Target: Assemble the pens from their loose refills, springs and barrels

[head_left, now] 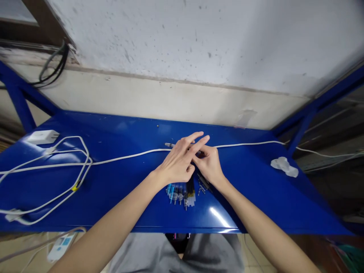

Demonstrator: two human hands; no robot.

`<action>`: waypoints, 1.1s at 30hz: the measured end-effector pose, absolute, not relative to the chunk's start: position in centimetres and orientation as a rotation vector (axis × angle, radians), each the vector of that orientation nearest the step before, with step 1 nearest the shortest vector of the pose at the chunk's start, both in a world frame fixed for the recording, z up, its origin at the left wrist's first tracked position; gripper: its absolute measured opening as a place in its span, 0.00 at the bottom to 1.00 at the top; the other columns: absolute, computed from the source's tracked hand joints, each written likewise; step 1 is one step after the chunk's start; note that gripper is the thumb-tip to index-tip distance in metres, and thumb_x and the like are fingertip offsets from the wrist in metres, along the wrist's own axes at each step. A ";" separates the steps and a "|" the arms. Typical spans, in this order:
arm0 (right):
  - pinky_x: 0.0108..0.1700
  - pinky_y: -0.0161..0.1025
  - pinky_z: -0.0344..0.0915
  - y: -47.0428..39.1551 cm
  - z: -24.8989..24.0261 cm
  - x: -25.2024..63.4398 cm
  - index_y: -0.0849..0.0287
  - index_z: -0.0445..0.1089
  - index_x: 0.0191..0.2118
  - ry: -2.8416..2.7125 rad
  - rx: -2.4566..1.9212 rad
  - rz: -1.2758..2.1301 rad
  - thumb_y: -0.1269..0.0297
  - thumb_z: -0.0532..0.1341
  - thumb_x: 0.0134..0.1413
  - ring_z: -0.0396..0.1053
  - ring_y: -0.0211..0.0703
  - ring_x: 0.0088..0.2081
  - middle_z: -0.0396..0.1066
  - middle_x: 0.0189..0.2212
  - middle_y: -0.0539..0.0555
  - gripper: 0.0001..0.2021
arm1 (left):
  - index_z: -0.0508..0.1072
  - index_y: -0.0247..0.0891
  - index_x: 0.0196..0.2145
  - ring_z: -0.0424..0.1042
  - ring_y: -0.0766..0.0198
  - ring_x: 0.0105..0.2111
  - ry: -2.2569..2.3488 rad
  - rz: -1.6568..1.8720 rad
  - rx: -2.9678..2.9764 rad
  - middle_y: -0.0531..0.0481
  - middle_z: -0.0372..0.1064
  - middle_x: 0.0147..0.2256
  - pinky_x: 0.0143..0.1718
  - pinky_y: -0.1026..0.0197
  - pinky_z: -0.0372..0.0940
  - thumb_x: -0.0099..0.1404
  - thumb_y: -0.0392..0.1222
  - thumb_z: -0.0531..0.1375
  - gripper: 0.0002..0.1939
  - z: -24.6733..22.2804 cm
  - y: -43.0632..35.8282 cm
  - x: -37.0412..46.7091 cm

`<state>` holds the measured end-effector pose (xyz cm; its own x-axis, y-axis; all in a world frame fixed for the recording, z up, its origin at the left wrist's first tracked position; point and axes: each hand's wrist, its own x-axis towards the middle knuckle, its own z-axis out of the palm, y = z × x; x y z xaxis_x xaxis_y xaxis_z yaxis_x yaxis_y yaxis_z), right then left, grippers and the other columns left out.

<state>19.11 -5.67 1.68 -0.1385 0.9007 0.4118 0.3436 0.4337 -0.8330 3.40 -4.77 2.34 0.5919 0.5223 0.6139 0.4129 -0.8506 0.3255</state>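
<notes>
My left hand [182,161] reaches across the middle of the blue shelf, index and middle fingers stretched out over my right hand [209,165]. My right thumb and fingers are closed on a slim dark pen part, mostly hidden by my left fingers. A clear pen end [170,145] sticks out behind my left hand; whether it belongs to the same pen cannot be seen. Below my hands lie clear pen barrels [175,194], several dark ink refills [191,191] with pale ends, small metallic pieces [201,188] and a black pen part [204,181].
A white cable [127,156] crosses the blue shelf [113,201] behind my hands. Cable loops [88,159] and a white charger [43,137] lie at left. Crumpled white plastic [284,167] sits at right. The wall [170,100] stands behind; blue frame bars [301,125] rise at the sides.
</notes>
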 end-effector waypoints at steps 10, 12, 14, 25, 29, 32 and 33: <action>0.33 0.37 0.71 -4.9 2.9 20.8 0.55 0.80 0.45 -1.542 -1.087 0.797 0.58 0.67 0.60 0.72 0.39 0.33 0.77 0.42 0.54 0.11 | 0.70 0.39 0.53 0.56 0.45 0.66 1.223 1.148 2.727 0.38 0.60 0.63 0.65 0.38 0.55 0.74 0.37 0.54 0.13 2.2 -1.9 0.9; 0.33 0.37 0.71 -5.1 2.9 20.6 0.54 0.77 0.48 -1.530 -1.065 0.839 0.59 0.66 0.62 0.72 0.37 0.32 0.76 0.43 0.54 0.11 | 0.73 0.38 0.48 0.61 0.48 0.63 1.183 1.101 2.733 0.39 0.64 0.60 0.61 0.42 0.59 0.75 0.37 0.54 0.09 2.1 -1.6 0.4; 0.31 0.36 0.69 -5.2 2.9 20.5 0.55 0.75 0.49 -1.512 -1.043 0.896 0.58 0.65 0.62 0.72 0.36 0.30 0.76 0.41 0.53 0.12 | 0.73 0.37 0.46 0.66 0.51 0.57 1.160 1.091 2.734 0.40 0.69 0.54 0.56 0.46 0.62 0.75 0.36 0.54 0.09 2.0 -1.5 0.1; 0.29 0.35 0.59 -4.7 2.8 22.1 0.55 0.71 0.44 -1.628 -1.118 0.905 0.50 0.60 0.66 0.64 0.37 0.27 0.68 0.28 0.48 0.13 | 0.74 0.35 0.49 0.69 0.61 0.35 1.022 1.169 2.731 0.47 0.75 0.36 0.38 0.57 0.64 0.76 0.42 0.56 0.11 1.6 -2.3 0.6; 0.31 0.34 0.61 -4.4 2.5 22.0 0.54 0.66 0.43 -1.659 -1.049 0.939 0.55 0.64 0.63 0.66 0.39 0.34 0.67 0.36 0.50 0.10 | 0.74 0.36 0.51 0.69 0.60 0.35 1.066 1.155 2.690 0.47 0.73 0.36 0.39 0.56 0.64 0.77 0.45 0.55 0.13 1.6 -2.0 0.3; 0.31 0.34 0.61 -4.3 2.1 22.0 0.56 0.69 0.40 -1.655 -1.108 0.890 0.56 0.64 0.64 0.66 0.39 0.32 0.70 0.33 0.50 0.09 | 0.75 0.36 0.50 0.68 0.60 0.35 1.065 1.120 2.703 0.46 0.73 0.36 0.39 0.56 0.63 0.77 0.44 0.53 0.13 1.6 -1.9 0.2; 0.32 0.35 0.61 -4.3 1.9 22.0 0.56 0.71 0.39 -1.652 -1.125 0.865 0.56 0.64 0.64 0.67 0.39 0.32 0.71 0.32 0.50 0.09 | 0.75 0.35 0.49 0.68 0.60 0.35 1.064 1.111 2.705 0.46 0.73 0.36 0.39 0.56 0.63 0.77 0.44 0.53 0.13 1.6 -1.9 0.3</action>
<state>22.03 -4.31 1.92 -0.1512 0.9416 0.3007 0.2889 0.3330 -0.8976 0.25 -1.94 1.59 0.5113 0.6047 0.6106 0.5838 -0.7658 0.2695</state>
